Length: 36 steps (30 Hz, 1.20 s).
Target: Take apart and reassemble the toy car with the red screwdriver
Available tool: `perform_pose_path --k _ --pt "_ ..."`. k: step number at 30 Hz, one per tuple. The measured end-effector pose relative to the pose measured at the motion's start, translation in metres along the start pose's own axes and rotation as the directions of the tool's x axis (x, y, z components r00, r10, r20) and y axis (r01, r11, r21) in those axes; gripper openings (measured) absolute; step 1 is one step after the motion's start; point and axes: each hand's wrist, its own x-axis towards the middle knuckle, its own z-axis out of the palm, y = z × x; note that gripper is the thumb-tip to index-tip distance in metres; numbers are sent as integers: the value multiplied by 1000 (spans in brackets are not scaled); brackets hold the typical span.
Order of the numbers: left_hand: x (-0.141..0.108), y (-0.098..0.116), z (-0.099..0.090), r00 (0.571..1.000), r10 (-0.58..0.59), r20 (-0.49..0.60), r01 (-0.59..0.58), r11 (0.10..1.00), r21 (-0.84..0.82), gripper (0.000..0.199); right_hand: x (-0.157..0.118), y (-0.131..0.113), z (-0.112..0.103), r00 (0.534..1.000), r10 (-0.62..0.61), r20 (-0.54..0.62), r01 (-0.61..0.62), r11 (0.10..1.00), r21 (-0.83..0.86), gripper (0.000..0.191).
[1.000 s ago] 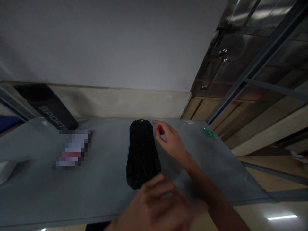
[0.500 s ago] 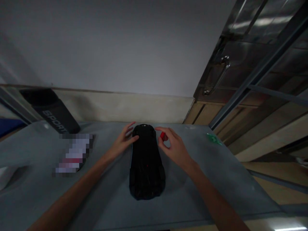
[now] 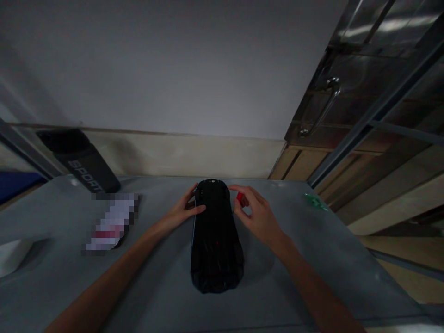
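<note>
A black toy car (image 3: pixel 217 236) lies on the table with its long side pointing away from me, seemingly underside up. At its far left side is my left hand (image 3: pixel 185 209), thumb over the upper face and fingers along the edge, gripping it. My right hand (image 3: pixel 258 212) is at the car's far right side, index finger reaching to its edge. Between the curled fingers of that hand sits a small red piece (image 3: pixel 239 196); most of it is hidden, so its kind cannot be made out.
A dark bottle marked SPORT (image 3: pixel 83 162) stands at the back left, near a blurred-out flat item (image 3: pixel 113 222). A white object (image 3: pixel 14 256) sits at the left edge. Green crumpled plastic (image 3: pixel 315 202) lies right on the grey table (image 3: pixel 294 286). A metal frame post (image 3: pixel 360 129) rises beyond.
The whole view has shifted slightly, so everything appears a little further right. My left thumb now lies a little more over the car; the right hand keeps the red piece.
</note>
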Motion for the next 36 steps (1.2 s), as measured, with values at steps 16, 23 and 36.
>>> perform_pose_path --k 16,23,36 --pt "-2 0 2 999 30 23 -30 999 -25 108 0 -1 -4 999 1 54 -2 1000 17 30" --pt "-2 1 3 999 39 12 -39 999 -11 104 1 3 -3 1000 -11 29 12 1000 -20 25" --pt "-6 10 6 1000 18 11 -18 1000 -26 104 1 0 -6 998 -25 49 26 999 -20 26"
